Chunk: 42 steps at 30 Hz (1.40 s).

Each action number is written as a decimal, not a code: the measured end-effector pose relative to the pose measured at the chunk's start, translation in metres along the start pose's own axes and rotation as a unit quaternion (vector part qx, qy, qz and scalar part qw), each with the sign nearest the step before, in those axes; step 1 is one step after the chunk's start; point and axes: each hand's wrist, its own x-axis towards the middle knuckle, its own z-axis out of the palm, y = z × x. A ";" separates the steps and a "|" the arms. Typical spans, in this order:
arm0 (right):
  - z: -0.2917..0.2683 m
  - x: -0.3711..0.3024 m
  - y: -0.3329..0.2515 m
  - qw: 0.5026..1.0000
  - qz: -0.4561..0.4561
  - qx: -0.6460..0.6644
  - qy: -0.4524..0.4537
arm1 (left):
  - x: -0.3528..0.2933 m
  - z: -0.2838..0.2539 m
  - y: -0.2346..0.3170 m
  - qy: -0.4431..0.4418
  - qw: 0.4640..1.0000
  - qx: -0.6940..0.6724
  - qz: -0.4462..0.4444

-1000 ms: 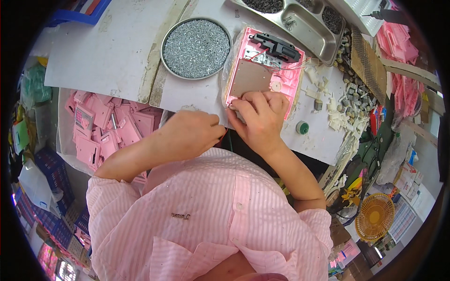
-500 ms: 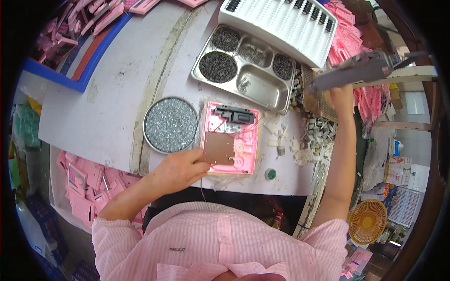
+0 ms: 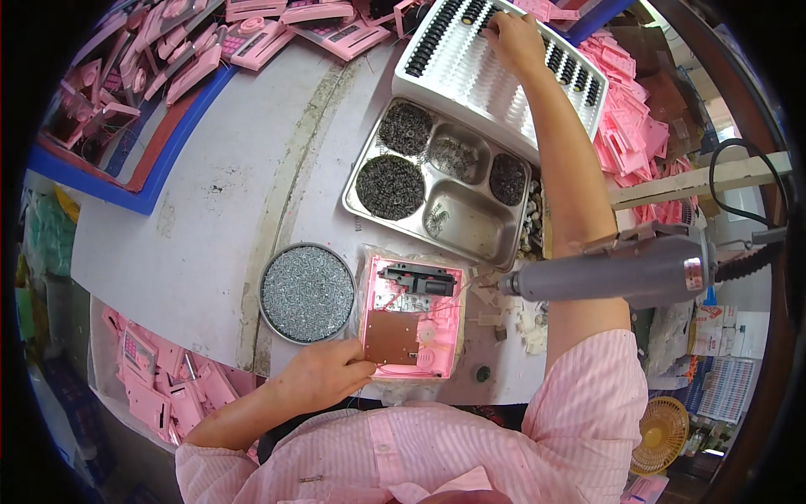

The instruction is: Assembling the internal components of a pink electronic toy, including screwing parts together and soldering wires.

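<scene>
A pink plastic housing (image 3: 457, 336) lies on the table in front of me, with a brown circuit board (image 3: 392, 338), a black plastic mechanism (image 3: 420, 279) and thin red wires inside. At its lower left corner, my left hand (image 3: 329, 370) grips the edge with thumb and fingers together. My right hand (image 3: 515, 44) is stretched far forward over a white ridged tray (image 3: 495, 88). Its fingers are pinched down among small black round parts (image 3: 430, 44), and what lies between the fingertips is hidden. A grey electric screwdriver (image 3: 613, 273) hangs across my right forearm.
Left of the housing stands a round tin of small silvery screws (image 3: 307, 294). A steel compartment tray (image 3: 470, 220) holds dark screws. Pink housings pile up in a blue-edged bin (image 3: 143, 189) and in a lower left box (image 3: 151, 370). A green cap (image 3: 482, 374) lies near the table edge.
My right hand has let go of the screwdriver and moved forward and left to the white tray. The screwdriver now hangs lower. My left hand stays at the housing corner; the view has tilted up.
</scene>
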 end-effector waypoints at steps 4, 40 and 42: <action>-0.019 0.010 0.008 0.951 0.137 0.268 0.076 | -0.002 -0.001 -0.001 0.004 1.000 0.013 -0.005; -0.230 -0.366 -0.199 0.891 0.145 0.418 -0.104 | -0.003 0.005 0.006 0.008 0.999 0.022 -0.024; -0.219 -0.360 -0.177 0.920 0.167 0.328 -0.133 | 0.002 -0.008 0.016 -0.025 0.998 0.030 -0.040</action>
